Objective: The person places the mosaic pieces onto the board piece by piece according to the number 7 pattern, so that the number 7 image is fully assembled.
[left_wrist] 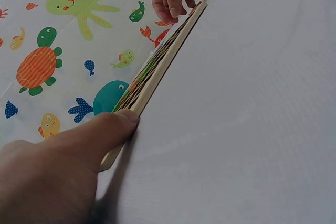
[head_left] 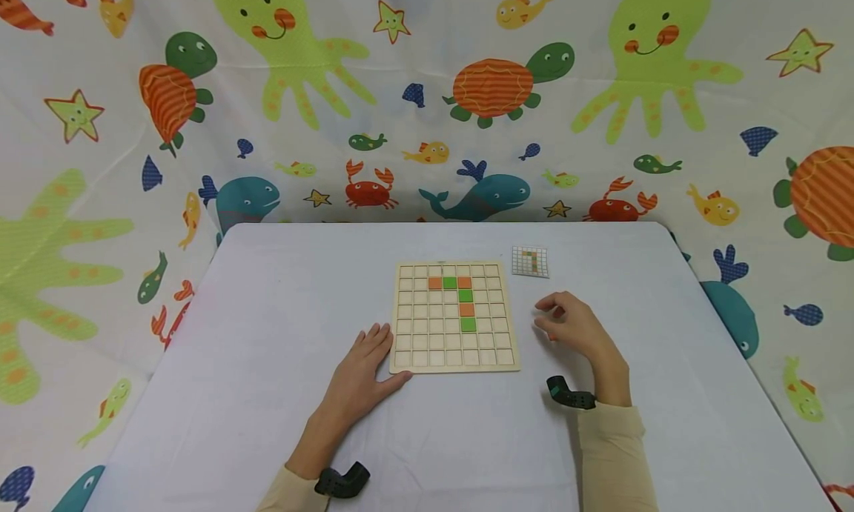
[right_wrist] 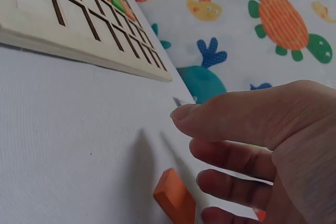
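Note:
A square wooden grid board (head_left: 427,341) lies on the white table, with several orange and green square tiles (head_left: 465,296) set in its cells. My left hand (head_left: 360,375) rests at the board's near left corner, fingers along the left side and thumb (left_wrist: 113,124) on the front edge. Just right of the board my right hand (head_left: 577,327) hovers low over the table, fingers loosely bent. Below its fingertips sits a loose orange tile (right_wrist: 176,198), which shows apart from the thumb in the right wrist view.
A small card (head_left: 530,261) printed with a coloured grid pattern lies beyond the board's far right corner. Behind the table (head_left: 280,297) hangs a curtain (head_left: 427,45) with sea animals. A black wrist strap (head_left: 570,393) is on the right forearm, another black strap (head_left: 342,482) on the left.

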The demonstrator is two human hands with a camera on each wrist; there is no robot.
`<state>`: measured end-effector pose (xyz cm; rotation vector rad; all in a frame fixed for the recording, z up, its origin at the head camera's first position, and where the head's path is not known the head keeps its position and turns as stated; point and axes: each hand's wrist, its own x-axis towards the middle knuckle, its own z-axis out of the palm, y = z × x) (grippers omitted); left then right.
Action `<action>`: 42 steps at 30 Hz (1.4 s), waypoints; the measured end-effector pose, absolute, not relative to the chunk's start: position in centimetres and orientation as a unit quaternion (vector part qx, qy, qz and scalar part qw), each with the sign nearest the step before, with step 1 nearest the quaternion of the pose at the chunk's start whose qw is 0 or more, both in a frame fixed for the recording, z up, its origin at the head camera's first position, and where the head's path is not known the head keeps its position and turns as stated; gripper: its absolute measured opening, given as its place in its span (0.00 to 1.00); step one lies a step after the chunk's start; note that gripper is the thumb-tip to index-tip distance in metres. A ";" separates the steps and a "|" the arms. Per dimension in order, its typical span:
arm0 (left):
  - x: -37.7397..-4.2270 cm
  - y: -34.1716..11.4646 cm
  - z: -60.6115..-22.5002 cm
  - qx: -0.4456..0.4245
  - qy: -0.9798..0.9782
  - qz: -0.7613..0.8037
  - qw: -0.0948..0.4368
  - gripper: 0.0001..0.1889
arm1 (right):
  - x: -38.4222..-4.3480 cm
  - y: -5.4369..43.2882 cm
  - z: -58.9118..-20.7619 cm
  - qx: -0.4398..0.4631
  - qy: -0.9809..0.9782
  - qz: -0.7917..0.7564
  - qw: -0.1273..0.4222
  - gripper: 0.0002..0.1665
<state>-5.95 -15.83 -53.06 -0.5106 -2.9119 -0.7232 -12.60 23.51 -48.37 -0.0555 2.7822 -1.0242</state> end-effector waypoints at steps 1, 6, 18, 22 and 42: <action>-5.9 -15.8 -53.1 -0.168 -0.956 -0.237 0.049 0.44 | -12.6 23.6 -48.4 -0.018 0.934 -0.345 0.089 0.18; -5.9 -15.9 -53.0 -0.170 -0.955 -0.236 0.052 0.44 | -12.5 24.0 -48.6 -0.011 0.931 -0.351 0.101 0.20; -5.8 -15.9 -52.9 -0.168 -0.956 -0.235 0.046 0.44 | -12.2 25.2 -48.6 0.010 0.926 -0.350 0.138 0.24; -5.9 -15.9 -52.8 -0.169 -0.955 -0.237 0.047 0.45 | -12.1 25.4 -48.4 0.005 0.927 -0.346 0.145 0.25; -5.9 -15.8 -52.7 -0.169 -0.954 -0.245 0.048 0.44 | -11.7 26.4 -48.5 -0.022 0.924 -0.340 0.170 0.24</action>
